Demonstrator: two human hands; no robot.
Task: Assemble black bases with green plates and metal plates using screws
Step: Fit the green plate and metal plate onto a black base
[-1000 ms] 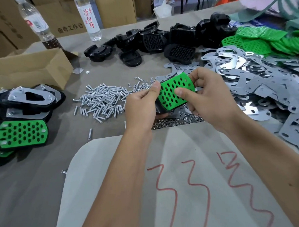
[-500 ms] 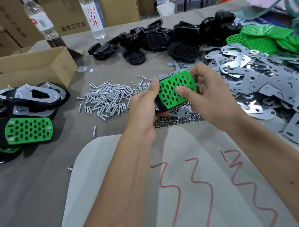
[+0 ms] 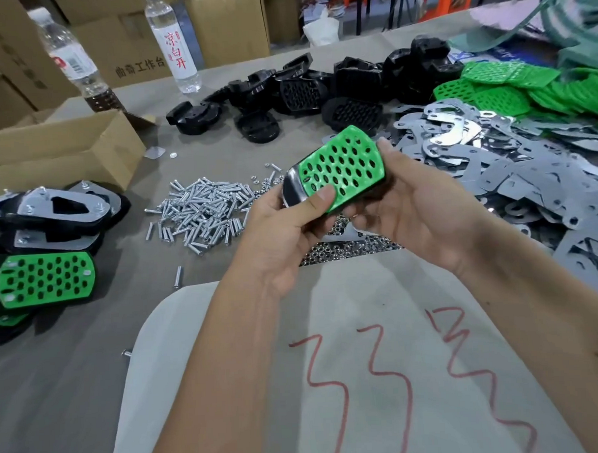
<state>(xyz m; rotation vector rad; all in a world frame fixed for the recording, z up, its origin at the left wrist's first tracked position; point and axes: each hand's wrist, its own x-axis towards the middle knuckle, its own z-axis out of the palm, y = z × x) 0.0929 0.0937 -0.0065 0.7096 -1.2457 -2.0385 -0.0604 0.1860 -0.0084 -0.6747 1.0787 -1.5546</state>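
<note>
Both hands hold one black base (image 3: 291, 191) with a green plate (image 3: 343, 166) on it above the table (image 3: 58, 391): left hand (image 3: 284, 233) fingers curled, thumb pressing the plate; right hand (image 3: 424, 214) cupping beneath. What the cardboard box (image 3: 58, 151) contains is hidden.

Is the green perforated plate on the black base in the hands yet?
On: the green perforated plate lies flat atop the black base.

there is one camera, worn on the person's head. it looks forward and down, so both forearms reach up from the bottom edge. the hands (image 3: 341, 217) are close, in the middle. the wide view takes in the desk (image 3: 58, 391), with cardboard boxes (image 3: 227, 20) far behind.
</note>
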